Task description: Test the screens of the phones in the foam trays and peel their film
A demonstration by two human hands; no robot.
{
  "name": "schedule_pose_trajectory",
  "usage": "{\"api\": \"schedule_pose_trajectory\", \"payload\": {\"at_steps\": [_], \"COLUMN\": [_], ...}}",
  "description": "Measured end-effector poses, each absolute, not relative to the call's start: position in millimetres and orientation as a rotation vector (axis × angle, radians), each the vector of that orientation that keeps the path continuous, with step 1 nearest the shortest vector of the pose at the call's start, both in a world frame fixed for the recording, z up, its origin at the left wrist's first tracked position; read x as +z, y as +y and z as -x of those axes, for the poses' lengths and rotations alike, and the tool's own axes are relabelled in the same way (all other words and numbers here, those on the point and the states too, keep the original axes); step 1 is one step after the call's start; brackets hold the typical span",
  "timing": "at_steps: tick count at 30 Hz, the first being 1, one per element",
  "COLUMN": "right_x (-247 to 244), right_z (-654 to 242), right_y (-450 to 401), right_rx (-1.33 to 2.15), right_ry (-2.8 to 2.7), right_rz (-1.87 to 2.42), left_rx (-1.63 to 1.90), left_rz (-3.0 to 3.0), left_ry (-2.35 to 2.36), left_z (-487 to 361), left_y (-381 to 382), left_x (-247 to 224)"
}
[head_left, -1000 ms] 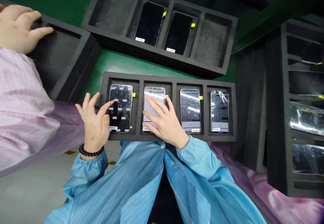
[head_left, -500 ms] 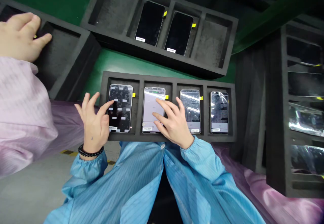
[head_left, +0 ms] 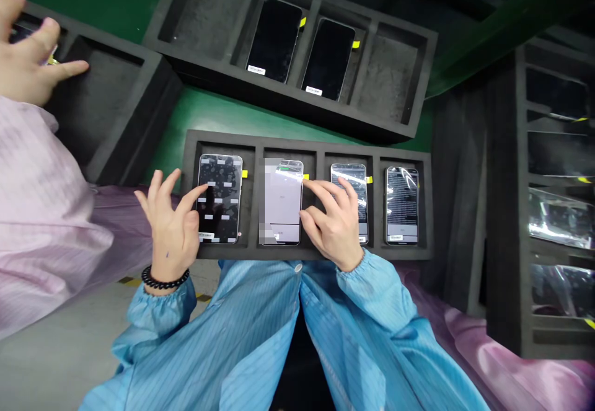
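A dark foam tray [head_left: 251,252] lies in front of me, one phone in each compartment. My left hand [head_left: 171,228] is open, fingers spread, with its index fingertip at the left edge of the leftmost phone [head_left: 220,209], whose dark screen shows small pale blocks. My right hand [head_left: 335,225] holds nothing. Its fingers are apart and reach to the right edge of the second phone [head_left: 284,194], which has a pale screen. That hand partly covers the third phone [head_left: 363,209]. The fourth phone [head_left: 402,203] shows lines of text. Yellow tabs stick out beside the phones.
Behind stands another foam tray [head_left: 209,61] with two dark phones [head_left: 275,39]. A co-worker's hand [head_left: 30,67] reaches over a tray [head_left: 160,92] at the left. Stacked trays [head_left: 506,225] with film-covered phones stand at the right. Pink sleeves flank me on both sides.
My right hand has shifted right, from over the second phone's screen to its right edge. My left hand stays nearly still. The co-worker's hand has moved slightly up and left.
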State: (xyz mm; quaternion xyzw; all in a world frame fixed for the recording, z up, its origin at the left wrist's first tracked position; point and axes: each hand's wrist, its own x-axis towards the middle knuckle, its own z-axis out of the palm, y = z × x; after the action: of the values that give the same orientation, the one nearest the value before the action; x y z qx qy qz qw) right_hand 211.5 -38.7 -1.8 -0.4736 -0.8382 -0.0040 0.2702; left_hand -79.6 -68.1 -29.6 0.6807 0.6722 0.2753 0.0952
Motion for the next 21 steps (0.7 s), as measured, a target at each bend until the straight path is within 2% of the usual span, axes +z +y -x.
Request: {"api": "schedule_pose_trajectory", "payload": {"at_steps": [6, 14, 21], "right_x": [-5, -1, 9], "right_z": [-188, -179, -202], "right_y": [-36, -31, -26], "right_rx": [0.112, 0.259, -0.014], "right_ry": [-2.471, -2.589, -2.435], "right_rz": [1.149, 1.193, 1.372], "left_rx": [0.831, 0.84, 0.858], "left_rz": [-2.021, -2.036, -2.048], "left_ry": [1.973, 1.969, 1.961], "left_z": [81, 82, 82], "left_y": [-69, -68, -67], "left_x": [-30, -31, -35]}}
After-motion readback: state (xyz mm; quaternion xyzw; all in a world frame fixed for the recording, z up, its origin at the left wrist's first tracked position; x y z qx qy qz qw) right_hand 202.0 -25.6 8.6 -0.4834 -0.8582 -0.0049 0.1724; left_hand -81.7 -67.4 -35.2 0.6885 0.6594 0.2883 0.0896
